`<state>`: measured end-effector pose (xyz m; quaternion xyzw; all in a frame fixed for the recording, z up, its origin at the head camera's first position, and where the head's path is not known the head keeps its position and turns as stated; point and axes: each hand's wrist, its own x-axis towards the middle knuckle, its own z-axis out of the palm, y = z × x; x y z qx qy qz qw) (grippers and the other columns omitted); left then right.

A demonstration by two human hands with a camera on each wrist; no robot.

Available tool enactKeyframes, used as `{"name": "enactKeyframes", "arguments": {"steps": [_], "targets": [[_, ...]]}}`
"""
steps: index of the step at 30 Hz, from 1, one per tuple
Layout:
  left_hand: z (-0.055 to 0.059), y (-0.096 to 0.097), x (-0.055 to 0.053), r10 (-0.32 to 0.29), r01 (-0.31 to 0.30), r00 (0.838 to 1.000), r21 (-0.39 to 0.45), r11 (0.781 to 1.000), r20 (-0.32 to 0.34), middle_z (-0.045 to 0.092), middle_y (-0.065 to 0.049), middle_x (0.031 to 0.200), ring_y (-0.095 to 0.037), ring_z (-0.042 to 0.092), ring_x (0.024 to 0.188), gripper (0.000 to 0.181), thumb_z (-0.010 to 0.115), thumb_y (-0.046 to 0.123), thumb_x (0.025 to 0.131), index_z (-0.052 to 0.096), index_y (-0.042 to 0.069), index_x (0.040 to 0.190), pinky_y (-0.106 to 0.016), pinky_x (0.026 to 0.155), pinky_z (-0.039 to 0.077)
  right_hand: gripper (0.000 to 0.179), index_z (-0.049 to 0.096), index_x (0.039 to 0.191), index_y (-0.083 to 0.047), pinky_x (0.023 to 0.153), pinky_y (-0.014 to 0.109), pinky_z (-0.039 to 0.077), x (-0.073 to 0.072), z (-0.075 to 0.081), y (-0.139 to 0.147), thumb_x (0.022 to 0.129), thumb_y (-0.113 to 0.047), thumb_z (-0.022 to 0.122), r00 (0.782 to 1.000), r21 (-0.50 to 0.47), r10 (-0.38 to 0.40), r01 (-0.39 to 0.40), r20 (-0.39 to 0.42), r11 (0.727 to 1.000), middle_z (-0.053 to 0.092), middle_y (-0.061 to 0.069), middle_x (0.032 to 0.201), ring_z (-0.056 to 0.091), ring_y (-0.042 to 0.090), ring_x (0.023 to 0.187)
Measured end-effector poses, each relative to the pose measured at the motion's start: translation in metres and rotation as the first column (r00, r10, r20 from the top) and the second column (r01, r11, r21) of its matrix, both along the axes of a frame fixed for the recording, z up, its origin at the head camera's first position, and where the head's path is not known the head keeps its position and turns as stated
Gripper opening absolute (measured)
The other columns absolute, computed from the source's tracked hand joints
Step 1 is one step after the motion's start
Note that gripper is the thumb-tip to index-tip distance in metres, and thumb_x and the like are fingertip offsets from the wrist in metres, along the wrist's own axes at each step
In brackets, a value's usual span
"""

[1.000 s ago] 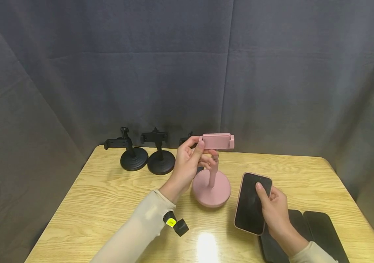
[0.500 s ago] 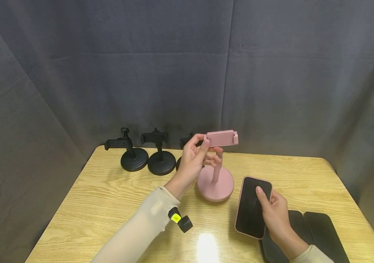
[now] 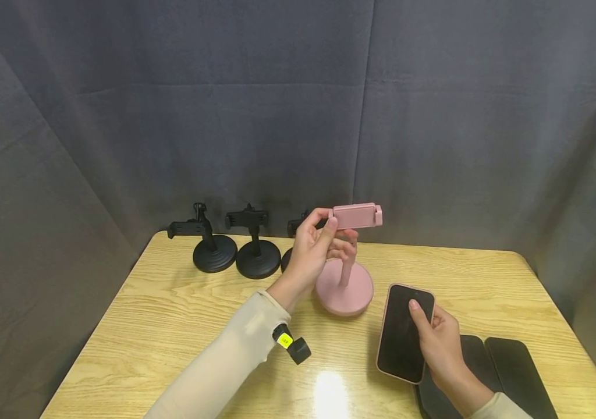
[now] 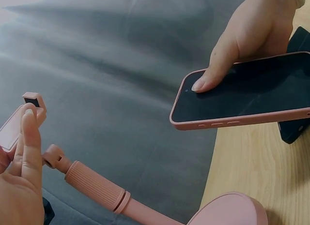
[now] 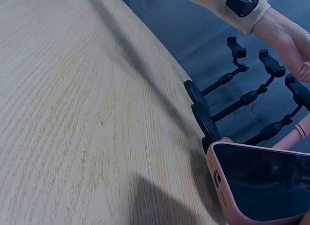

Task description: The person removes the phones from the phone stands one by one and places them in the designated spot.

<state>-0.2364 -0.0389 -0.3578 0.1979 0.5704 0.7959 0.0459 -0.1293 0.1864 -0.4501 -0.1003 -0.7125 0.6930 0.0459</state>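
Note:
In the head view my left hand (image 3: 311, 250) grips the clamp head of a pink phone stand (image 3: 344, 294) at its left end, thumb in front. The stand's round base is on the table, and its ribbed neck (image 4: 94, 185) shows in the left wrist view. My right hand (image 3: 440, 343) holds a smartphone (image 3: 405, 334) in a pink case, thumb across its dark screen. The phone is tilted above the table, to the right of the stand. In the right wrist view the phone's lower edge and charging port show close up.
Three black phone stands, among them the leftmost one (image 3: 214, 253) and the middle one (image 3: 258, 258), line the table's back left. Flat black slabs (image 3: 519, 372) lie at the right, partly under my right hand. A grey curtain (image 3: 298, 116) hangs behind the wooden table (image 3: 172, 343).
My left hand has moved the pink stand slightly right and away from me, its clamp head now higher in view. The right hand with the smartphone has shifted slightly down.

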Motion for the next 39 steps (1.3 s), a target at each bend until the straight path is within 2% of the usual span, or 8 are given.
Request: {"name": "enactKeyframes", "arguments": {"steps": [3, 8, 15, 21, 28, 35, 39], "targets": [[0.001, 0.001, -0.001, 0.003, -0.003, 1.0, -0.003, 1.0, 0.01, 0.068, -0.035, 0.107, -0.007, 0.071, 0.068, 0.024, 0.043, 0.024, 0.109, 0.049, 0.005, 0.123, -0.02, 0.065, 0.059, 0.02, 0.067, 0.1, -0.019, 0.062, 0.03, 0.063, 0.001, 0.0, 0.0, 0.106, -0.033, 0.054, 1.0, 0.003, 0.001, -0.001, 0.005, 1.0, 0.077, -0.009, 0.078, 0.076, 0.012, 0.069], [0.002, 0.004, -0.003, 0.008, -0.008, 1.0, -0.008, 1.0, 0.016, 0.074, -0.02, 0.1, -0.008, 0.071, 0.068, 0.024, 0.044, 0.023, 0.109, 0.05, 0.005, 0.124, -0.021, 0.065, 0.059, 0.021, 0.066, 0.105, -0.018, 0.063, 0.03, 0.063, 0.002, -0.001, 0.001, 0.106, -0.034, 0.053, 1.0, 0.006, 0.016, -0.016, 0.009, 1.0, 0.078, -0.009, 0.081, 0.076, 0.012, 0.071], [0.005, 0.008, -0.006, 0.004, -0.004, 1.0, -0.009, 1.0, 0.008, 0.07, -0.033, 0.107, -0.007, 0.071, 0.068, 0.024, 0.043, 0.021, 0.109, 0.049, 0.005, 0.125, -0.021, 0.064, 0.06, 0.022, 0.064, 0.107, -0.015, 0.062, 0.029, 0.063, 0.001, -0.003, 0.001, 0.106, -0.033, 0.053, 1.0, 0.024, 0.007, -0.007, 0.014, 1.0, 0.077, -0.01, 0.079, 0.076, 0.011, 0.07], [0.006, 0.011, -0.007, 0.012, -0.012, 0.999, -0.016, 1.0, 0.036, 0.07, -0.032, 0.109, -0.007, 0.071, 0.068, 0.026, 0.044, 0.024, 0.109, 0.049, 0.006, 0.127, -0.022, 0.065, 0.06, 0.024, 0.065, 0.107, -0.01, 0.06, 0.029, 0.062, -0.001, -0.006, 0.002, 0.106, -0.031, 0.054, 0.999, 0.047, -0.011, 0.009, 0.037, 0.999, 0.076, -0.009, 0.076, 0.075, 0.011, 0.067], [0.005, 0.013, -0.009, 0.017, -0.016, 0.999, -0.025, 1.0, 0.036, 0.071, -0.029, 0.108, -0.007, 0.071, 0.068, 0.027, 0.043, 0.025, 0.109, 0.048, 0.006, 0.128, -0.022, 0.066, 0.061, 0.029, 0.064, 0.106, -0.008, 0.061, 0.029, 0.063, 0.001, -0.008, 0.005, 0.106, -0.034, 0.053, 0.998, 0.079, -0.001, -0.004, 0.063, 0.997, 0.076, -0.01, 0.075, 0.075, 0.012, 0.067], [0.003, 0.016, -0.011, 0.009, -0.009, 0.999, -0.017, 1.0, 0.032, 0.063, -0.041, 0.116, -0.006, 0.071, 0.067, 0.026, 0.042, 0.024, 0.109, 0.047, 0.006, 0.127, -0.021, 0.067, 0.061, 0.031, 0.065, 0.106, -0.006, 0.061, 0.031, 0.063, 0.003, -0.009, 0.005, 0.106, -0.035, 0.053, 0.997, 0.083, -0.002, -0.004, 0.072, 0.997, 0.077, -0.008, 0.076, 0.076, 0.014, 0.068], [0.002, 0.019, -0.013, 0.002, -0.002, 1.0, -0.013, 1.0, 0.022, 0.061, -0.043, 0.119, -0.006, 0.071, 0.067, 0.025, 0.041, 0.023, 0.11, 0.047, 0.006, 0.126, -0.021, 0.068, 0.061, 0.032, 0.065, 0.107, -0.006, 0.062, 0.03, 0.063, 0.002, -0.011, 0.006, 0.106, -0.035, 0.053, 0.997, 0.086, 0.0, -0.007, 0.08, 0.996, 0.077, -0.009, 0.076, 0.076, 0.013, 0.069]]}}
